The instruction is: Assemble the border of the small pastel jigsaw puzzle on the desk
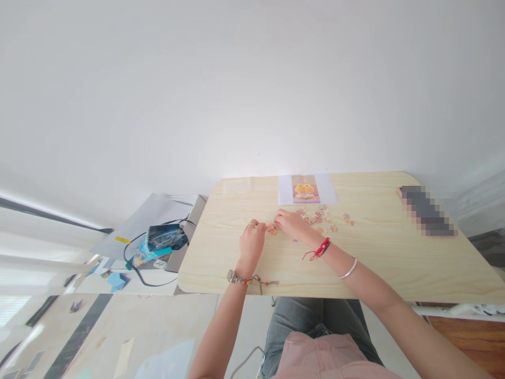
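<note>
A small cluster of orange jigsaw puzzle pieces (272, 229) lies between my hands on the wooden table (221, 252). My left hand (252, 241) is closed, its thumb and fingertips pinching the cluster's left side. From the right, my right hand (292, 225) reaches across with bent fingers closed at the cluster's upper right edge. The exact piece under those fingertips is too small to make out. Just behind my right hand is a pile of loose puzzle pieces (313, 215), partly hidden by it. A few stray pieces (347, 219) are scattered farther right.
A white sheet with a printed yellow character picture (305, 189) lies at the table's back edge, near the wall. On the right rests a phone (428, 211), its screen blurred out. Left of the table, a blue plastic package (158, 245) and a black cable sit on a lower surface.
</note>
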Motion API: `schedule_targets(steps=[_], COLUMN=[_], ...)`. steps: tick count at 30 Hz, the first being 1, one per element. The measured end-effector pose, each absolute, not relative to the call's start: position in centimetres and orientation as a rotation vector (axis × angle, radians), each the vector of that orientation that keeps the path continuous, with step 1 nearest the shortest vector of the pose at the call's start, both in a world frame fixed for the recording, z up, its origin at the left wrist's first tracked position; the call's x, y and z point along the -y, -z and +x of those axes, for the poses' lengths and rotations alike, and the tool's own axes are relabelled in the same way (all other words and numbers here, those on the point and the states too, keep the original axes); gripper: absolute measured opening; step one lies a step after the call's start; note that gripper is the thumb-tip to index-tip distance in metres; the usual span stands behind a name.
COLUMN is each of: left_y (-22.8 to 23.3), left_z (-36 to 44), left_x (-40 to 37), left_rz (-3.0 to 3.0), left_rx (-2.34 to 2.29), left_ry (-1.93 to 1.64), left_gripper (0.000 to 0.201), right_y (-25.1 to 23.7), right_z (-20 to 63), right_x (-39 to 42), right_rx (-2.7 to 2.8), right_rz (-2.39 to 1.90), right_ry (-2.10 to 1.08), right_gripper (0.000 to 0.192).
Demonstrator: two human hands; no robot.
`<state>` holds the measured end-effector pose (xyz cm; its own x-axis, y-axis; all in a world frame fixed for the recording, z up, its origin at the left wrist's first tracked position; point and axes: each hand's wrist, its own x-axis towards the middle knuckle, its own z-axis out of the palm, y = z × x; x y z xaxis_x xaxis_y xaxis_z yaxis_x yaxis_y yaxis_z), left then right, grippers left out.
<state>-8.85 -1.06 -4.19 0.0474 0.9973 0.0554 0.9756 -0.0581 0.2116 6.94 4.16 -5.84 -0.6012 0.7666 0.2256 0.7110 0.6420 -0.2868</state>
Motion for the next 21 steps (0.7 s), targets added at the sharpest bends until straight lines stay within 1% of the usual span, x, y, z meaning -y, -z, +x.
schedule_targets(steps=[5, 9, 12, 15, 17, 21], left_y=[3.7, 3.3, 3.7, 4.1, 4.3, 4.2], left_z=[-8.4, -6.3, -3.5, -0.6, 0.9, 2.8], left_x=[1.6, 2.6, 3.3, 3.6, 3.3, 2.3], left_rz=[2.16, 2.271, 2.338, 2.35, 2.356, 2.369], left_rx=[-2.094, -1.954, -1.79, -1.696, -1.677, -1.698], left_ry=[-0.353, -0.441, -0.32, -0.185, -0.139, -0.117], left_gripper=[0.027, 0.024, 0.021, 0.019, 0.018, 0.018], right_y=[4.4, 4.8, 5.7, 6.4, 6.6, 6.7], right_z=[11.3, 16.5, 19.2, 20.1, 20.1, 19.7], right_x=[-2.0, 0.4, 1.7, 2.2, 2.1, 1.2], right_rx=[2.402, 2.266, 2.241, 2.245, 2.254, 2.306], right_rz=[-1.249, -1.406, -1.496, -1.551, -1.58, -1.534], right_ry=[-0.273, -0.337, -0.361, -0.333, -0.304, -0.277], right_gripper=[0.021, 0.021, 0.02, 0.018, 0.017, 0.021])
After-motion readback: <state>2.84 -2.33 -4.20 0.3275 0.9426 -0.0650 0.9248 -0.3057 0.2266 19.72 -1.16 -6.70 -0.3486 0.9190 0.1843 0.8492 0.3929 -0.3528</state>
